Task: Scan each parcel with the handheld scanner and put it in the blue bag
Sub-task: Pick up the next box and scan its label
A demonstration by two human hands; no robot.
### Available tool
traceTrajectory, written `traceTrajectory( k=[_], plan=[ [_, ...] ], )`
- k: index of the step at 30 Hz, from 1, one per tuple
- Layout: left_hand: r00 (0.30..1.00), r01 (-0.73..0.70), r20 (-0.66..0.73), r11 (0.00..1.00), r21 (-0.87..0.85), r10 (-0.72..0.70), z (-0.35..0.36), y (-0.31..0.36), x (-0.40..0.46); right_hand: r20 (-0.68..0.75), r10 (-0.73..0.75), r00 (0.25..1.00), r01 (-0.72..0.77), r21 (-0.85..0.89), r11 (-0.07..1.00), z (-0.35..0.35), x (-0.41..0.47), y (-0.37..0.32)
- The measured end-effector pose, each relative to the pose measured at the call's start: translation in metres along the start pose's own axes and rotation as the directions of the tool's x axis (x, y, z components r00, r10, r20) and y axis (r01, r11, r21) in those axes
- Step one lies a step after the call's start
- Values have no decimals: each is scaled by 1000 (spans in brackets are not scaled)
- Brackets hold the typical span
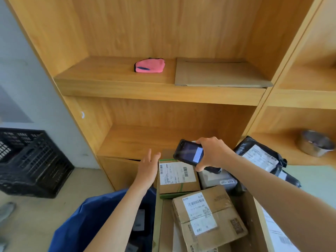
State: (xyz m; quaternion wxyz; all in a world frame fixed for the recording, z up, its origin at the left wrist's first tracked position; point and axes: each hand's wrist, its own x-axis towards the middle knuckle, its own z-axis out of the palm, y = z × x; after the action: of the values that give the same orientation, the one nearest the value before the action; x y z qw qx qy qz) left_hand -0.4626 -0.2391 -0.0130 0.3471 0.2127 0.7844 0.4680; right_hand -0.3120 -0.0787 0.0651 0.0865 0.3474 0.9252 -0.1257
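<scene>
1. Right hand (213,153) gripping a black scanner (190,153), fingers wrapped over its top edge and thumb under its lower edge; lit screen facing up, tilted toward the camera.
2. Scanner held just above a small box (177,176) with green tape and a white label bearing barcodes.
3. Left hand (148,167) stretched out just left of that small box, fingers straight and slightly spread, holding nothing; contact with the box cannot be told.
4. Small box sitting at the far end of a large open carton (254,213), lower right of centre.
5. Second box (209,217), brown with a white label and printed codes, lying tilted in the carton, nearer the camera than the small box.
6. Grey parcel (217,180) just right of the small box, partly under the scanner.
7. Black bagged parcel (261,157) with a white label, leaning at the carton's far right, beyond the right forearm.
8. Blue bag (87,219) open at lower left, just beside the carton and below the left forearm; dark items dimly seen inside.
9. Wooden shelf (154,88) behind everything; on its upper board a pink pouch (150,65) and flat cardboard (220,73).
10. Metal bowl (315,142) on the right-hand shelf.
11. Black crate (31,160) on the floor at left.
</scene>
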Motion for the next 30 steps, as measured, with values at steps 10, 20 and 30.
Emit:
traceTrajectory(
  k=[10, 20, 30],
  plan=[
    [994, 107, -1, 994, -28, -107, 22, -9, -2, 139, -58, 989, 110, -400, 910, 14, 2, 30],
    [990, 135, 37, 988, -70, -133, 45, -14, 11, 229, 12, 973, 102, -478, 873, 5, -1, 56],
    [984, 174, 20, 985, -2, -174, 47, -26, 22, 242, 186, 952, -285, 486, 826, 50, 31, 37]
  ],
)
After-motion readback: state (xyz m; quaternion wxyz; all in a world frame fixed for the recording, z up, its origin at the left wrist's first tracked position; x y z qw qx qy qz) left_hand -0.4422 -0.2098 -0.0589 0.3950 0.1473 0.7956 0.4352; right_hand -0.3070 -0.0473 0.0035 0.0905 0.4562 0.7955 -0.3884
